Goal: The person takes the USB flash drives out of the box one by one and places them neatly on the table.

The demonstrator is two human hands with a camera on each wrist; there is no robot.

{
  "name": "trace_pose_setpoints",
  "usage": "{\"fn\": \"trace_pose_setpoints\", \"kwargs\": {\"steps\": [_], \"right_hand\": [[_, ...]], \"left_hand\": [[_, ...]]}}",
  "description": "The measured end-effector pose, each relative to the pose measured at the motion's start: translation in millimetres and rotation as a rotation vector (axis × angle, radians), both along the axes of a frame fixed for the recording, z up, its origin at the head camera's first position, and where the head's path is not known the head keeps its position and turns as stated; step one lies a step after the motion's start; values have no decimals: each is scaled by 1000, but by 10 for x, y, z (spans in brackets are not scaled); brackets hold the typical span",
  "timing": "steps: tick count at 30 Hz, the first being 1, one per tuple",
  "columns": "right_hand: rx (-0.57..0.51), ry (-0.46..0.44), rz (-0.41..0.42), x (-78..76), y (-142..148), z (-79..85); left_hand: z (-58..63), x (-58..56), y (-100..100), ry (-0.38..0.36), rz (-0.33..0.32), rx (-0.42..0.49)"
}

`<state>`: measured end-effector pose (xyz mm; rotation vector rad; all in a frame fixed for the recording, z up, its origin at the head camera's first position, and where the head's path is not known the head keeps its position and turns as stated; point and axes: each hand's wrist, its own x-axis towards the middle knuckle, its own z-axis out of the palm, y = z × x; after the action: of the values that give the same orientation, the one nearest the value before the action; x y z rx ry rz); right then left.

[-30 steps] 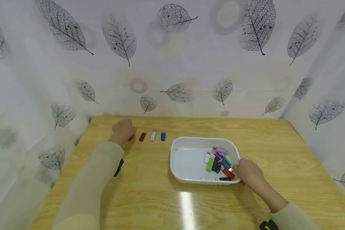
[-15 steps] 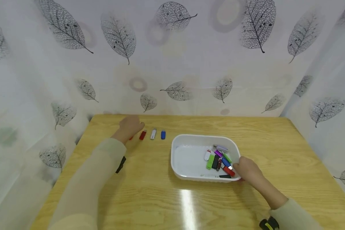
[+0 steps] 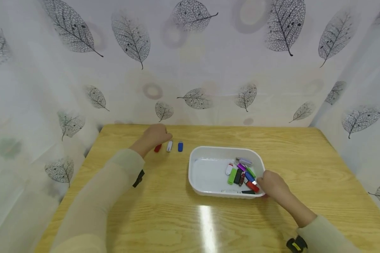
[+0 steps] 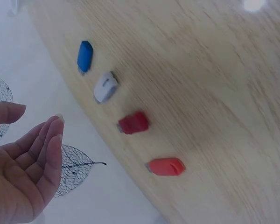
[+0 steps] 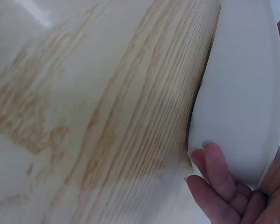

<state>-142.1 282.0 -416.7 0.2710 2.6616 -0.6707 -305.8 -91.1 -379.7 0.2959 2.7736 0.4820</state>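
Observation:
My left hand [image 3: 154, 138] hovers over the back left of the table, and in the left wrist view its fingers [image 4: 49, 161] are loosely bent around nothing. Below it a row of USB sticks lies on the wood: an orange-red stick [image 4: 166, 166], a dark red stick [image 4: 134, 122], a white stick [image 4: 105, 87] and a blue stick [image 4: 85, 57]. In the head view the hand and wrist hide the orange-red one. My right hand [image 3: 274, 185] grips the near right corner of a white plastic bin [image 3: 205, 172], thumb at the rim and fingers against the outer wall.
Several more USB sticks are heaped in the bin's right half, among them a light green stick [image 3: 232, 176] and a red stick [image 3: 252, 186]. A leaf-printed curtain [image 3: 221, 70] hangs along the back edge of the wooden table [image 3: 164, 218].
My left hand has moved right along the row, from the orange-red stick to above the dark red and white ones. The right hand and the bin keep their place.

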Motion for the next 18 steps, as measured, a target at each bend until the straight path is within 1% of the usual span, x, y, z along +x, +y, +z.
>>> {"fn": "trace_pose_setpoints", "kwargs": {"steps": [4, 7, 9, 11, 14, 15, 18], "right_hand": [[24, -3, 13, -5, 13, 1], [34, -10, 18, -14, 25, -1], [37, -10, 17, -18, 27, 0], [38, -8, 17, -23, 29, 0], [38, -8, 18, -22, 21, 0], [38, -6, 21, -22, 19, 1], [37, -10, 21, -16, 10, -3]], "left_hand": [[50, 26, 146, -32, -38, -2], [74, 27, 265, -22, -75, -27], [95, 23, 336, -20, -91, -23], [131, 17, 408, -2, -121, -34], [207, 35, 527, -21, -156, -33], [229, 46, 571, -25, -178, -38], [280, 99, 706, -23, -281, -42]]}}
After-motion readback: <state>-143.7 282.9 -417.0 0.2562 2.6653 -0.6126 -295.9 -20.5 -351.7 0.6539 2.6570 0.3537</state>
